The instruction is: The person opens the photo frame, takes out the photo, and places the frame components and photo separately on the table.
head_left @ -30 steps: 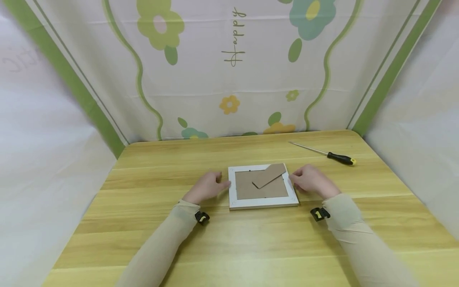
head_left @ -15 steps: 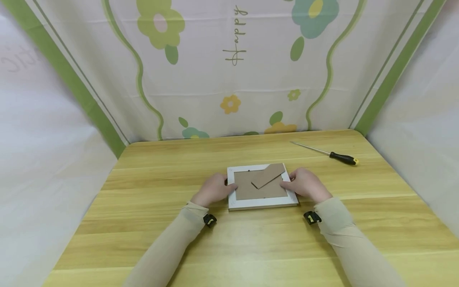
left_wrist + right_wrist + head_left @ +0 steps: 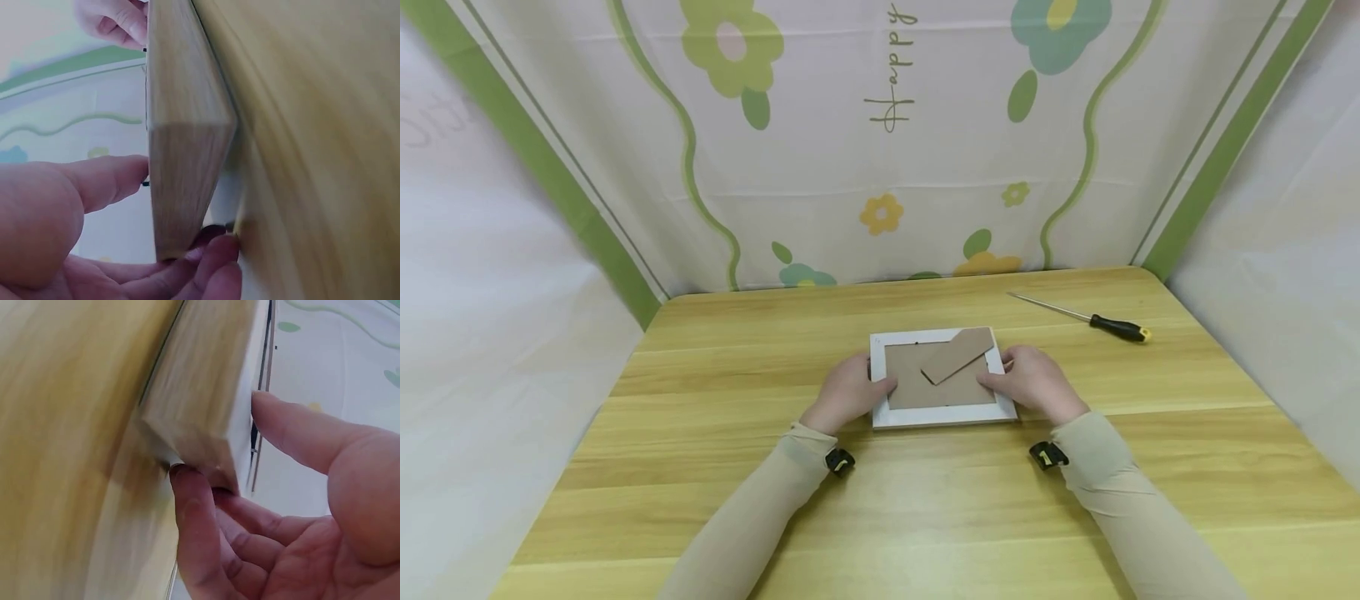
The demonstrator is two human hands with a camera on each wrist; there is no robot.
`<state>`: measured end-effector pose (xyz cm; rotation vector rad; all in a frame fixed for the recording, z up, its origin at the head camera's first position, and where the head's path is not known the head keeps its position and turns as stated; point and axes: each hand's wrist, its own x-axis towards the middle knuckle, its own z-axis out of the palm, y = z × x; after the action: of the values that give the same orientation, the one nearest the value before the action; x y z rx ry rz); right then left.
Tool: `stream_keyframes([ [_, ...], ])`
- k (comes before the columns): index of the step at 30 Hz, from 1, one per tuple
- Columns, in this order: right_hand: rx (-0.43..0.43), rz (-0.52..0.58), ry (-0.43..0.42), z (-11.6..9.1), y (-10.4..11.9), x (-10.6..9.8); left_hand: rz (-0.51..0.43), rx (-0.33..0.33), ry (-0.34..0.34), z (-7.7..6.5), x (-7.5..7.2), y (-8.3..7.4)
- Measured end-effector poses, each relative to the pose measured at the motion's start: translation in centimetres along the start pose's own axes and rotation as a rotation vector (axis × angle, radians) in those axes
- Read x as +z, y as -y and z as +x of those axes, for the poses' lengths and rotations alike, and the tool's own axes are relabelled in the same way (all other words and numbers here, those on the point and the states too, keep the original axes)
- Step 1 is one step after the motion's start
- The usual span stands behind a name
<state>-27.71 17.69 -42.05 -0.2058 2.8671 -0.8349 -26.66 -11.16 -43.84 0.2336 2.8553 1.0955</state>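
Note:
A picture frame (image 3: 951,415) lies back side up, with a white border and a tan backing board (image 3: 910,379). Folded flat across that board is its brown stand leg (image 3: 961,353). My left hand (image 3: 846,393) grips the left side, thumb on top. On the opposite side my right hand (image 3: 1037,383) grips likewise. In the left wrist view, curled fingers reach under the wood-grain side edge (image 3: 187,181). Fingertips also hook beneath the frame's side (image 3: 200,375) in the right wrist view. A narrow gap shows between frame and table at the near corners.
A screwdriver (image 3: 1116,327) with a black and yellow handle lies at the back right of the wooden table (image 3: 910,517). Behind the table hangs a flower-printed cloth (image 3: 820,167); pale cloth also hangs at both sides.
Both hands came inward from beside the frame and took hold of its left and right sides. The frame then shifted slightly upward in the head view. The screwdriver stayed put.

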Motion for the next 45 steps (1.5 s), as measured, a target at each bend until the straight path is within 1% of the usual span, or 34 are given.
stream_keyframes([
  [4,-0.008,0.033,0.002,0.1,0.0,-0.1,-0.056,-0.002,-0.043,-0.1,-0.2,-0.3],
  [10,-0.055,0.102,0.002,-0.1,-0.1,-0.6,-0.142,-0.025,-0.087,-0.1,-1.0,-0.8],
  [13,-0.086,0.148,-0.025,-0.3,-0.1,-1.1,-0.161,0.006,-0.109,-0.3,-1.7,-1.1],
  [16,-0.135,0.168,-0.064,-0.6,0.2,-1.6,-0.154,0.062,-0.124,-0.6,-2.4,-1.5],
  [19,-0.214,0.17,-0.098,-0.8,0.5,-2.1,-0.146,0.118,-0.143,-0.9,-3.1,-1.9],
  [21,-0.27,0.175,-0.131,-0.9,0.8,-2.3,-0.144,0.159,-0.169,-1.1,-3.6,-2.1],
  [24,-0.353,0.199,-0.191,-1.2,1.1,-2.5,-0.104,0.243,-0.236,-1.4,-4.2,-2.3],
  [30,-0.49,0.238,-0.349,-1.5,1.5,-2.5,0.006,0.445,-0.397,-1.6,-5.1,-2.4],
  [33,-0.567,0.228,-0.438,-1.5,1.6,-2.4,0.031,0.526,-0.453,-1.8,-5.3,-2.5],
  [36,-0.654,0.21,-0.525,-1.4,1.7,-2.4,0.04,0.59,-0.496,-1.8,-5.4,-2.5],
  [41,-0.849,0.178,-0.629,-1.3,1.8,-2.5,0.019,0.682,-0.528,-1.7,-5.7,-2.4],
  [43,-0.909,0.165,-0.673,-1.3,1.9,-2.6,0.015,0.714,-0.535,-1.7,-5.8,-2.5],
  [45,-0.941,0.115,-0.732,-1.4,2.1,-2.6,0.017,0.736,-0.55,-1.7,-5.9,-2.5],
])
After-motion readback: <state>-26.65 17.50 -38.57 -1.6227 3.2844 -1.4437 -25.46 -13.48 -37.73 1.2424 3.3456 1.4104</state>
